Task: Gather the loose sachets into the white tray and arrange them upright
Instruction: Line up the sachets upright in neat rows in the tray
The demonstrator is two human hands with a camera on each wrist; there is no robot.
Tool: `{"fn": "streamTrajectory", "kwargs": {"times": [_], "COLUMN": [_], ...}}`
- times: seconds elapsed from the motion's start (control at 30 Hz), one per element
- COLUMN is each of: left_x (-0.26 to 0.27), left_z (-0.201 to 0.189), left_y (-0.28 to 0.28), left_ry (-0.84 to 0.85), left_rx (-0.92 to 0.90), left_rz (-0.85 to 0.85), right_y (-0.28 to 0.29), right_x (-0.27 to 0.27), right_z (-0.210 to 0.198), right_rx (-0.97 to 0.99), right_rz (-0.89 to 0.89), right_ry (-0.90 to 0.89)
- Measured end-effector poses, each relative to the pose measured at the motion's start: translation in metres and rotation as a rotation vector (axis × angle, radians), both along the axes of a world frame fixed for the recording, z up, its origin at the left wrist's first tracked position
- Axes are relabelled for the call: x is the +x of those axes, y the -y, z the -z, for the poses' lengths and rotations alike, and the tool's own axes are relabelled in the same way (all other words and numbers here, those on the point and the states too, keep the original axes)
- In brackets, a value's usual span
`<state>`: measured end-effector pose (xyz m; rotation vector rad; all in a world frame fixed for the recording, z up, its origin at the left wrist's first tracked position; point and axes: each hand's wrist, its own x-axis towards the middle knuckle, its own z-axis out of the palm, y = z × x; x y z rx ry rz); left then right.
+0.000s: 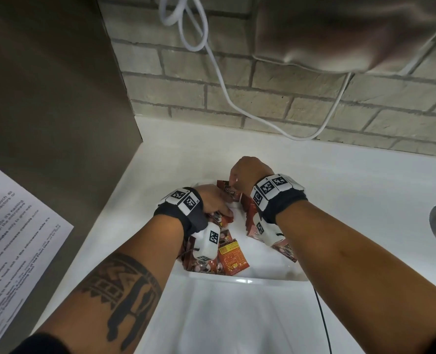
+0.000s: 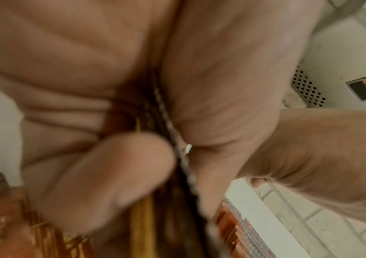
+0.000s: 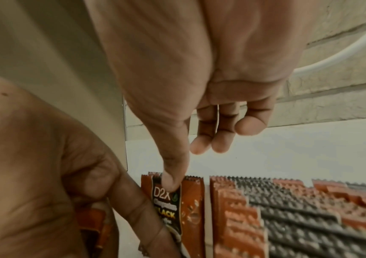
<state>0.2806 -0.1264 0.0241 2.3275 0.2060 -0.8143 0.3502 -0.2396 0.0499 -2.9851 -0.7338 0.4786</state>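
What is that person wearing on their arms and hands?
Both hands are bare. Each wrist has a black band topped with white blocks printed with black-and-white square codes. A small white camera box, also marked with a code, hangs under each wrist. The left forearm has a dark patterned tattoo. A thin black cable trails below the right arm.

White tray (image 1: 247, 281) sits on counter (image 1: 365, 190), panel (image 1: 45, 85) to its left. Upright sachets (image 3: 288, 209) fill tray's right side; loose sachets (image 1: 233, 259) lie front-left.
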Motion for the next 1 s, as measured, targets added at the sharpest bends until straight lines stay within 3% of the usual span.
{"fn": "streamTrajectory", "kwargs": {"times": [0.27,0.47,0.57,0.67,0.83,1.0], "left_x": [0.004,-0.002,-0.008,-0.018,-0.031,-0.041], "left_z": [0.008,0.004,0.001,-0.006,-0.018,-0.026], "left_y": [0.0,-0.002,-0.008,-0.015,-0.01,-0.01], "left_ry": [-0.02,0.005,0.018,0.143,0.373,0.402], "left_rx": [-0.021,-0.028,-0.144,-0.267,-0.373,-0.55], "left_rz": [-0.004,0.004,-0.111,-0.207,-0.26,-0.283], "right_y": [0.007,0.016,0.022,0.027,0.039,0.049], "right_x": [-0.003,-0.008,-0.013,-0.017,-0.019,-0.018], "right_z": [-0.009,-0.03,-0.039,-0.043,-0.05,-0.061], "right_rx": [0.013,0.149,0.199,0.083,0.145,0.313], "right_rz": [-0.075,-0.065,-0.022,-0.053,0.028,0.082], "right_ry": [0.025,0.021,-0.042,-0.123,-0.506,-0.392]}}
